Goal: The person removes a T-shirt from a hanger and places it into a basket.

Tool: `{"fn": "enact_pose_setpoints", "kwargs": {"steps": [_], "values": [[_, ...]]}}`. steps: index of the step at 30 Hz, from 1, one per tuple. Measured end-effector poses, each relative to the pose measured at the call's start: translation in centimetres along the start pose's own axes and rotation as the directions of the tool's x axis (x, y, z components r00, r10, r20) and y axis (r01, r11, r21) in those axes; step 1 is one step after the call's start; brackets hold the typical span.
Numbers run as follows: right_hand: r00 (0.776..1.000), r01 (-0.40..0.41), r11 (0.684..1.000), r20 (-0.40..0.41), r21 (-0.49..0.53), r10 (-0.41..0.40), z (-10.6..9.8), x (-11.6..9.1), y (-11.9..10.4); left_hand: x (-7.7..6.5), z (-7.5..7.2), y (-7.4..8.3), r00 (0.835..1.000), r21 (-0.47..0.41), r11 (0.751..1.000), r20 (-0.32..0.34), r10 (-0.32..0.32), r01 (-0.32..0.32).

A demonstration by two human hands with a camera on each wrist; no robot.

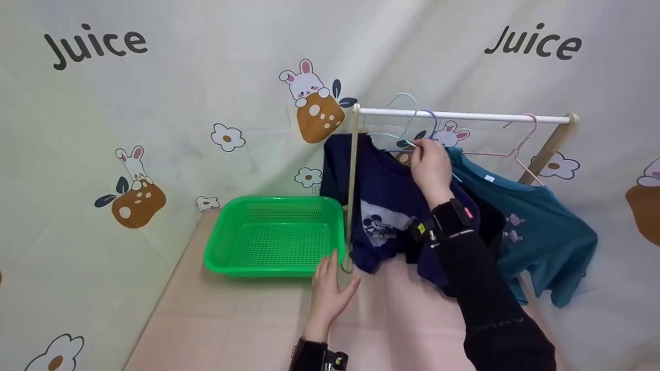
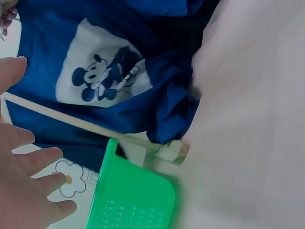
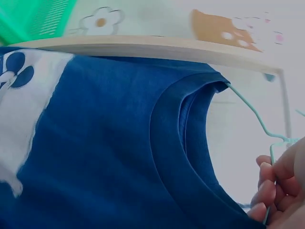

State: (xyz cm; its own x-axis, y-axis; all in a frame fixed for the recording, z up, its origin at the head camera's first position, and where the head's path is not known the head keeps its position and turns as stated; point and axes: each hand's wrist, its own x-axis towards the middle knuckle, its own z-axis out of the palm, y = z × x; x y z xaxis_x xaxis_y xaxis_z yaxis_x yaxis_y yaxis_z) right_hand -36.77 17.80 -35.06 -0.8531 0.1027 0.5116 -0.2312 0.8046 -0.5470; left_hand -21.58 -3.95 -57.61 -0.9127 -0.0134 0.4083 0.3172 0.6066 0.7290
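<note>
My right hand (image 1: pixel 432 167) pinches one arm of a mint-green wire hanger (image 3: pixel 252 109) near its neck. From that hanger hangs a navy T-shirt (image 1: pixel 384 188) with a cartoon mouse print (image 2: pixel 102 76), its collar spread around the wire. The hanger's hook overlaps the white rod (image 1: pixel 464 114) of the rack in the head view. Lower down, my left hand (image 1: pixel 330 293) has its fingers stretched out and holds nothing; the fingertips are right at the near right corner of the green basket (image 1: pixel 268 272).
Farther right on the rack, a teal shirt (image 1: pixel 546 226) hangs on a pink hanger (image 1: pixel 526 136). A blue hanger hook (image 1: pixel 433 121) is between the two, with dark clothing below. The rack's wooden left post (image 1: pixel 353 180) stands beside the basket. A printed curtain (image 1: pixel 206 77) backs the pinkish table (image 1: pixel 258 324).
</note>
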Motion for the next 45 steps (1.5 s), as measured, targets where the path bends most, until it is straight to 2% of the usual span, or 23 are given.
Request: {"fn": "enact_pose_setpoints", "kwargs": {"steps": [4,9,19,22,25,29,33,38,41,45], "values": [[0.998,-0.001,0.999,-0.066,0.039,0.004,-1.5,-0.6,0.9,0.1,0.3,0.5,1.0,-0.003,1.0,0.023,0.01,-0.01],[0.994,0.04,0.998,-0.103,0.038,-0.036,-2.1,-2.7,3.0,0.3,0.4,0.8,1.0,-0.01,1.0,0.023,0.01,-0.009],[0.985,0.112,0.994,-0.131,0.001,-0.111,-1.3,-8.7,7.7,0.2,0.4,0.5,1.0,-0.008,1.0,0.02,0.018,-0.018],[0.98,0.144,0.99,-0.138,-0.003,-0.143,-0.8,-10.4,8.5,0.6,0.4,0.6,0.999,0.004,1.0,0.012,0.03,-0.03],[0.97,0.185,0.982,-0.155,-0.022,-0.186,-0.3,-11.9,9.2,1.5,0.3,0.9,0.998,0.029,0.997,-0.003,0.068,-0.068],[0.948,0.25,0.967,-0.192,-0.05,-0.255,0.3,-13.7,10.0,2.9,0.2,1.5,0.989,0.067,0.988,-0.025,0.143,-0.141],[0.916,0.319,0.946,-0.237,-0.059,-0.324,0.7,-15.6,11.0,4.0,0.2,2.0,0.981,0.081,0.979,-0.04,0.192,-0.188],[0.884,0.408,0.912,-0.229,-0.044,-0.406,0.8,-17.1,11.8,4.6,0.1,2.3,0.966,0.114,0.966,-0.095,0.241,-0.23],[0.857,0.47,0.882,-0.228,-0.021,-0.462,0.8,-17.7,11.9,4.7,-0.1,2.4,0.947,0.159,0.949,-0.134,0.292,-0.271],[0.817,0.539,0.843,-0.242,-0.001,-0.523,0.7,-18.3,11.4,5.0,-0.2,2.7,0.904,0.211,0.908,-0.158,0.396,-0.361]]}}
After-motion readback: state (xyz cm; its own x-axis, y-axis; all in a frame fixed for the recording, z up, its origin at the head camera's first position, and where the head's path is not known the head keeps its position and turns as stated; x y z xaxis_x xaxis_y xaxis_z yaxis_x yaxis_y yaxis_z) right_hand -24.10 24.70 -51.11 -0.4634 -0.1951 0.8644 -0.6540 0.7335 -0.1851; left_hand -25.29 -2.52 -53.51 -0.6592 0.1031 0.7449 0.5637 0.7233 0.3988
